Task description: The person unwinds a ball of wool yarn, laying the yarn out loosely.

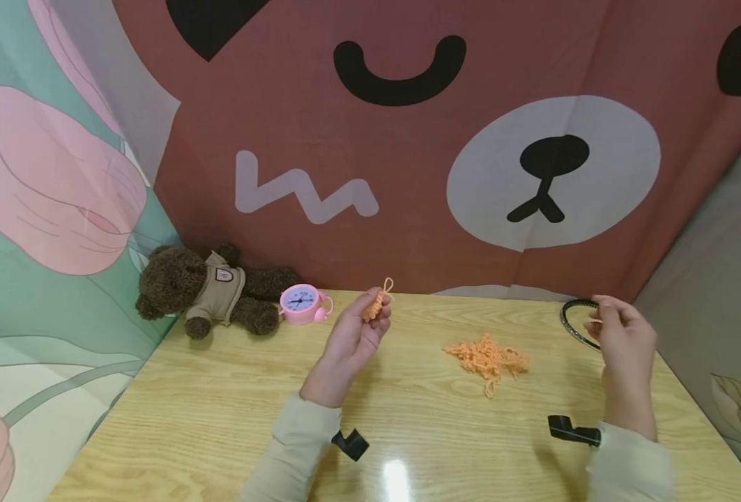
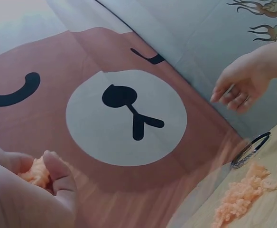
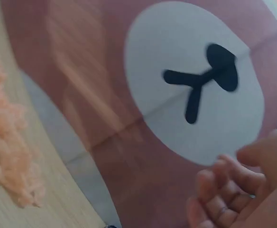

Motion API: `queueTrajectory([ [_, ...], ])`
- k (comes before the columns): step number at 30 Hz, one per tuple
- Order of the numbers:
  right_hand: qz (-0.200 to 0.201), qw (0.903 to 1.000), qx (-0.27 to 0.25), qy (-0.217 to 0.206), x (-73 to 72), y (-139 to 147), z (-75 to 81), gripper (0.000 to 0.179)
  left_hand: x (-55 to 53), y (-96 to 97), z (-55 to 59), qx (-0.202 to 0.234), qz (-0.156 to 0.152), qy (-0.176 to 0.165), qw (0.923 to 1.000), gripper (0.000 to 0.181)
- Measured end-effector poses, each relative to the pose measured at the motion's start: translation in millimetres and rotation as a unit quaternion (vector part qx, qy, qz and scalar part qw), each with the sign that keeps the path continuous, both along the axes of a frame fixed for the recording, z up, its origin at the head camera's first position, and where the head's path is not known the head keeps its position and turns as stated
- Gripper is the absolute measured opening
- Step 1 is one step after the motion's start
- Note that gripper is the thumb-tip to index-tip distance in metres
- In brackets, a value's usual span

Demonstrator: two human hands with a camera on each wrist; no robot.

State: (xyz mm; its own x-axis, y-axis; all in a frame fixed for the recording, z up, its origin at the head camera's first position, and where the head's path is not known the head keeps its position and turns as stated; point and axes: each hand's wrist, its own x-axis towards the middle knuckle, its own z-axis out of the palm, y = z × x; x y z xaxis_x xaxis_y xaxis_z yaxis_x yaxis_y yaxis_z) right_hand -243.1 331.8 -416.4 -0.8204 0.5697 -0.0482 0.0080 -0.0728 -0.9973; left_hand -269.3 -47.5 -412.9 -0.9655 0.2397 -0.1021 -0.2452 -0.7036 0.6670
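Note:
My left hand (image 1: pixel 354 335) pinches a small coiled piece of orange yarn (image 1: pixel 374 307), with a loose loop standing up from its top. In the left wrist view that yarn piece (image 2: pixel 36 173) sits between thumb and fingers. On the right, my right hand (image 1: pixel 627 345) is raised, fingers curled and thumb near the index finger. A thin pale rod (image 1: pixel 594 321) shows in short bits between those fingers; its kind is mostly hidden. Between the hands, a loose heap of crinkled orange yarn (image 1: pixel 486 357) lies on the table.
A dark round hoop (image 1: pixel 574 324) lies at the back right, partly behind the right hand. At the back left are a brown teddy bear (image 1: pixel 222 296) and a pink alarm clock (image 1: pixel 301 303). A bear-print cloth (image 1: pixel 408 237) hangs behind the wooden table (image 1: pixel 219 404).

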Motion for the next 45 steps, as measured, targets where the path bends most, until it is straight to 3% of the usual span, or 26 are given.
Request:
queueTrajectory([
  [2,0.037,0.9930,0.109,-0.024,-3.6,-10.7,-2.8,0.025,1.6,0.8,-1.3,-0.007,-0.023,0.023,0.9994,0.008],
  [5,0.090,0.9664,0.240,-0.027,-7.2,-30.5,-4.5,0.040,4.5,3.3,-1.8,-0.025,-0.046,0.041,0.9978,0.008],
  [10,0.189,0.9244,0.331,0.024,-9.7,-69.7,-4.8,0.050,8.6,9.0,1.3,-0.068,-0.065,0.042,0.9947,0.018],
  [13,0.259,0.9024,0.342,0.042,-10.4,-94.0,-5.9,0.048,9.4,12.3,1.4,-0.086,-0.078,0.040,0.9924,0.026],
  [18,0.391,0.8758,0.278,0.058,-8.8,-130.8,-9.1,0.055,11.1,16.1,-0.6,-0.109,-0.106,0.041,0.9875,0.035],
  [22,0.433,0.8654,0.248,0.046,-5.2,-146.4,-9.6,0.056,13.7,17.7,-1.4,-0.119,-0.128,0.045,0.9836,0.040],
  [24,0.426,0.8691,0.250,0.035,-3.7,-147.3,-8.6,0.049,14.5,17.9,-1.4,-0.123,-0.132,0.045,0.9825,0.041],
  [27,0.394,0.8838,0.250,0.036,-2.2,-141.9,-4.9,0.040,14.1,17.2,-0.8,-0.130,-0.128,0.048,0.9821,0.042],
  [33,0.290,0.9290,0.221,0.065,0.5,-118.2,6.9,0.041,10.0,11.2,0.8,-0.128,-0.110,0.047,0.9846,0.039],
  [38,0.205,0.9637,0.127,0.115,0.3,-96.5,14.2,0.043,7.2,6.3,1.4,-0.114,-0.092,0.049,0.9880,0.035],
  [41,0.161,0.9749,0.059,0.142,1.0,-85.4,17.2,0.040,6.0,4.9,0.9,-0.108,-0.078,0.043,0.9901,0.035],
  [45,0.102,0.9818,-0.001,0.160,2.8,-72.5,20.8,0.035,4.6,2.7,1.6,-0.104,-0.056,0.036,0.9924,0.034],
])
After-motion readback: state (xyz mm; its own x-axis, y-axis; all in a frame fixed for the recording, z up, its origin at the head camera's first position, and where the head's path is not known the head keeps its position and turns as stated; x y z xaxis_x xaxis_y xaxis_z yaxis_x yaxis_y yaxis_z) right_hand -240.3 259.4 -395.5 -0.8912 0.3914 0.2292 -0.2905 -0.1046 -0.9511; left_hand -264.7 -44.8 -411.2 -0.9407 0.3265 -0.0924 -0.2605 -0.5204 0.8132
